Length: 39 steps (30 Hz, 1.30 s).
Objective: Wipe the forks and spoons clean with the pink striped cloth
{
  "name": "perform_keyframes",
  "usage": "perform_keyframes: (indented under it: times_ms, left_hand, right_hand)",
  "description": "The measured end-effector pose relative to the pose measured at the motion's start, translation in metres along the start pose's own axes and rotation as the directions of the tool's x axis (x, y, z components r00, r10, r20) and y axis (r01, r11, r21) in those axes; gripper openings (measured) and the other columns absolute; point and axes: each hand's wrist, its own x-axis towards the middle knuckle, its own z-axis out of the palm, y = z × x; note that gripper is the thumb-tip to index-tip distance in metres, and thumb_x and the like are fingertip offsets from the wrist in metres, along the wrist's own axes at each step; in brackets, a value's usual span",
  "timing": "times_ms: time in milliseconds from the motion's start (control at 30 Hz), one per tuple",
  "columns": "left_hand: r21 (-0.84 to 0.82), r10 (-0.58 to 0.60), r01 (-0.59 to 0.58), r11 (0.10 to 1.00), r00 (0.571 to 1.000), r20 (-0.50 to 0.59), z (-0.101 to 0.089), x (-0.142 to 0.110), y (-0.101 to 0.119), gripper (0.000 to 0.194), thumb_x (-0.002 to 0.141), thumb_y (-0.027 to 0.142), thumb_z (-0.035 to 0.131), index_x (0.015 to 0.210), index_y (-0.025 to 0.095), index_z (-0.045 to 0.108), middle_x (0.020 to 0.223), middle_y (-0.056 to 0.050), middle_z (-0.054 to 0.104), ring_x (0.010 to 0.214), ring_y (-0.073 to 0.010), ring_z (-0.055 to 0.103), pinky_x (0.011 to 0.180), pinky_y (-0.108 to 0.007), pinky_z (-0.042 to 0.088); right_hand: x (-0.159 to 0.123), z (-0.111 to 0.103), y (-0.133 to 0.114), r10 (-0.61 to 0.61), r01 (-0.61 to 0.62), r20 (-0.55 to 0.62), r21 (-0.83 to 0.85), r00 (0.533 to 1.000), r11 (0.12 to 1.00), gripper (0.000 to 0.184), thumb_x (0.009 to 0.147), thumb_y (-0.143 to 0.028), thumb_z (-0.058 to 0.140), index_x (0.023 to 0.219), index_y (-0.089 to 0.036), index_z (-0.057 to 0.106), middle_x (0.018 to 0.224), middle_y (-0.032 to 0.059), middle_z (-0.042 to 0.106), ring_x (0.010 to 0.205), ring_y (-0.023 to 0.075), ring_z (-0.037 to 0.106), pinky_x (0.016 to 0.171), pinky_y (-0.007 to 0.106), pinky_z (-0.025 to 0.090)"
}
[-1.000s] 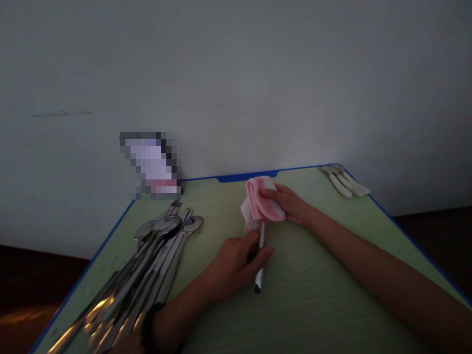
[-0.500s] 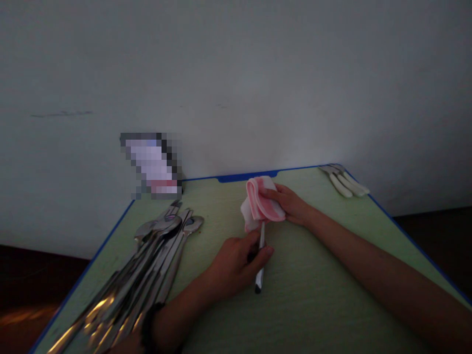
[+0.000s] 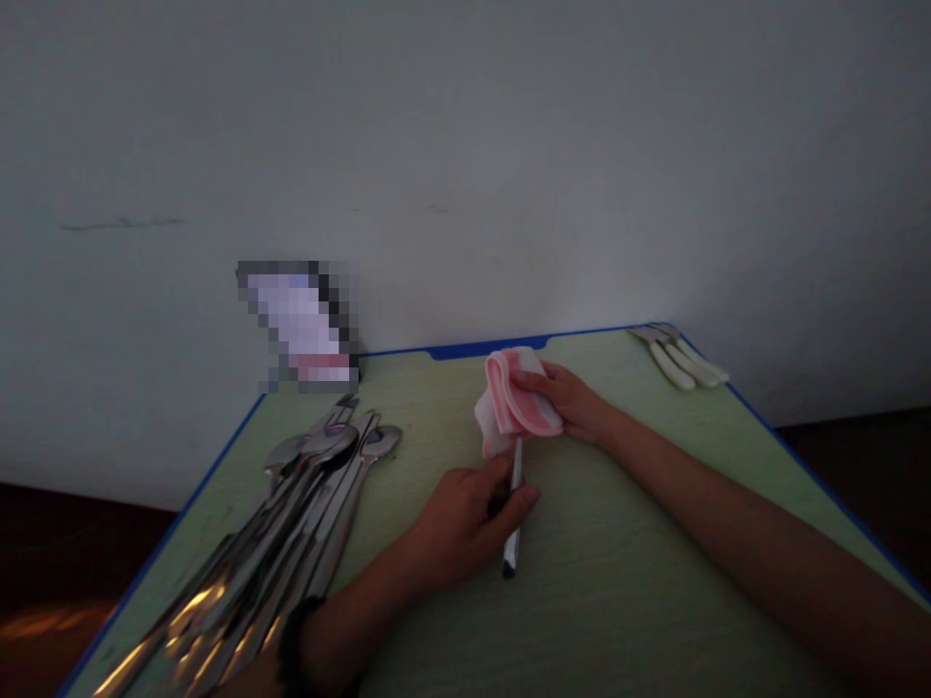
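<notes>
My left hand pinches the pale, slim handle of a piece of cutlery, whose near end is dark. The far end of that piece runs up into a folded pink and white cloth, so its head is hidden. Around the cloth, the fingers of my right hand are closed, thumb on top. Beside my left forearm lies a pile of metal spoons and other cutlery, with several handles pointing toward me.
Cutlery with white handles lies at the table's far right corner. A blurred-out phone-like device leans on the wall at the far left. The green table has a blue edge.
</notes>
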Motion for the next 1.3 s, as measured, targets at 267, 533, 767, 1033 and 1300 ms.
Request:
perform_keyframes:
  times_ms: [267,533,767,1033,1300]
  left_hand:
    - [-0.002,-0.01,0.01,1.0,1.0,-0.002,0.0008,0.0002,0.0016,0.025,0.091,0.036,0.04,0.074,0.018,0.046,0.056,0.005,0.045,0.051,-0.0106,0.043,0.048,-0.021,0.03]
    - [-0.003,-0.003,0.003,1.0,1.0,0.003,0.0008,0.0,0.0002,0.026,0.091,0.037,0.039,0.075,0.018,0.046,0.056,0.005,0.045,0.051,-0.0106,0.044,0.048,-0.021,0.03]
    - [-0.003,-0.009,0.009,1.0,1.0,0.007,0.0008,0.0001,0.0006,0.026,0.091,0.037,0.04,0.074,0.018,0.046,0.056,0.005,0.045,0.051,-0.0105,0.044,0.048,-0.021,0.03]
    - [-0.019,0.001,-0.001,1.0,1.0,-0.007,-0.0007,0.0006,0.0012,0.025,0.09,0.037,0.04,0.074,0.018,0.046,0.055,0.005,0.046,0.05,-0.0104,0.045,0.047,-0.021,0.03]
    - [-0.001,0.0,0.0,1.0,1.0,-0.006,0.0004,0.0005,0.0016,0.026,0.09,0.037,0.04,0.073,0.019,0.045,0.056,0.005,0.046,0.051,-0.0108,0.045,0.048,-0.021,0.03]
  right_hand:
    - [0.0001,-0.0006,0.0007,0.002,-0.002,-0.003,-0.01,1.0,1.0,0.029,0.065,-0.04,0.071,0.077,-0.016,0.062,0.066,0.0003,0.062,0.051,0.0094,0.051,0.052,0.023,0.042]
    - [0.0016,-0.0019,0.0013,0.006,-0.006,0.0,-0.002,1.0,1.0,0.032,0.064,-0.04,0.072,0.08,-0.014,0.062,0.068,0.0014,0.063,0.054,0.0095,0.053,0.052,0.022,0.043]
    - [0.0003,0.0,-0.0001,0.009,-0.009,-0.007,-0.002,1.0,1.0,0.033,0.063,-0.041,0.073,0.079,-0.014,0.061,0.068,0.0018,0.064,0.055,0.01,0.054,0.052,0.022,0.042]
    - [-0.0001,0.0005,-0.0002,-0.005,0.005,0.015,0.006,1.0,1.0,0.032,0.064,-0.041,0.072,0.08,-0.015,0.062,0.068,0.0011,0.064,0.053,0.0095,0.053,0.051,0.022,0.043]
    - [0.001,-0.0004,0.0017,-0.005,0.005,0.014,-0.004,1.0,1.0,0.031,0.064,-0.041,0.071,0.078,-0.015,0.062,0.067,0.0008,0.063,0.052,0.0094,0.052,0.052,0.023,0.043]
